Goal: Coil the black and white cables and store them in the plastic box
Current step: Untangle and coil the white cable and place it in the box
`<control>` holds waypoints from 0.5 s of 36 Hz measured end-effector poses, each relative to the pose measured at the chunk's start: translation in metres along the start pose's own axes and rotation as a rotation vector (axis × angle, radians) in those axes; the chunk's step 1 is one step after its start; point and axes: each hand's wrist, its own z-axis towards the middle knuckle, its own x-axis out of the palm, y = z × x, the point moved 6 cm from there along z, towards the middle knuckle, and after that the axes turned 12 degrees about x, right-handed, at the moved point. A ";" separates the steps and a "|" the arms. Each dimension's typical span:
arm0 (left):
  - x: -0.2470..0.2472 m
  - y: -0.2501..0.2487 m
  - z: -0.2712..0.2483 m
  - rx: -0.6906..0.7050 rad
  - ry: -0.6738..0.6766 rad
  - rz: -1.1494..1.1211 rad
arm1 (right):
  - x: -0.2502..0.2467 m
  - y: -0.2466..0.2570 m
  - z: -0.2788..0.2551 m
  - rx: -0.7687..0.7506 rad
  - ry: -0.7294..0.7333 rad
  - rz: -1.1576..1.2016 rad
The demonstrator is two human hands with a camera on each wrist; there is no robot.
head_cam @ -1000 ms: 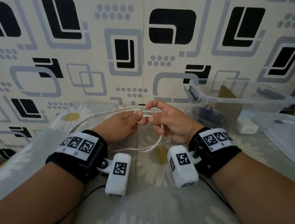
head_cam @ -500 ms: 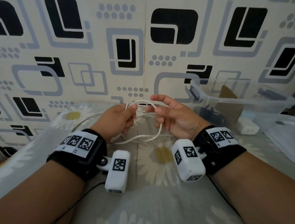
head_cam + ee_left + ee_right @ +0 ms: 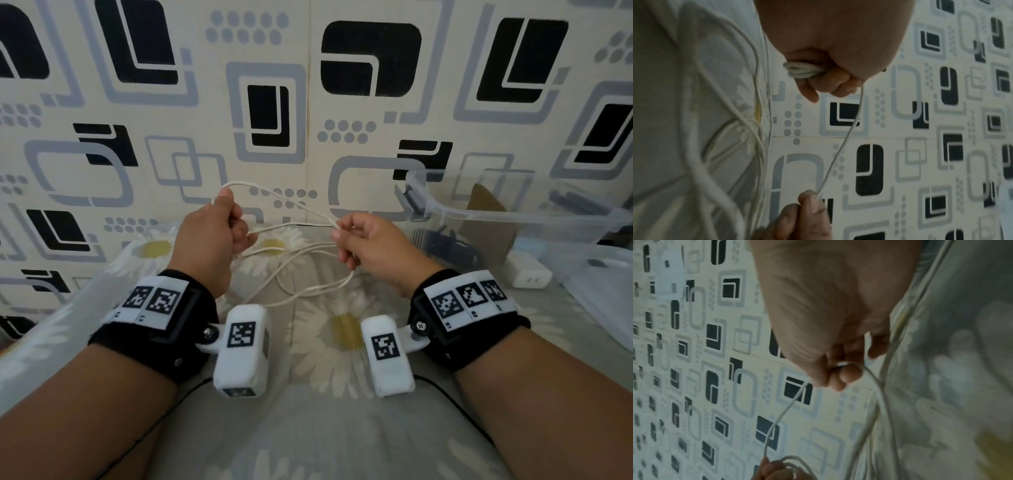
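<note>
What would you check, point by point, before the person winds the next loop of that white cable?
1. Left hand holds the loops already gathered from the white cable: ok, several turns sit bunched in its grip in the left wrist view.
2. Right hand pinches the free strand: ok.
3. Strand between the hands free of knots: ok, it runs clean across.
4. Slack lying on the daisy cloth untangled: cannot tell, strands cross each other.
5. Plastic box open and within view: ok, at the right, no lid on it.
6. Black cable located: cannot tell.
</note>
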 end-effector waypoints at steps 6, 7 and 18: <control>0.017 0.008 -0.004 -0.293 0.247 -0.470 | 0.005 -0.003 0.002 -0.034 0.006 0.243; 0.019 0.009 -0.005 -0.332 0.298 -0.548 | 0.004 -0.002 0.003 -0.049 -0.027 0.214; 0.024 0.008 -0.018 -0.603 0.491 -0.921 | 0.007 -0.014 0.007 -0.043 -0.114 -0.192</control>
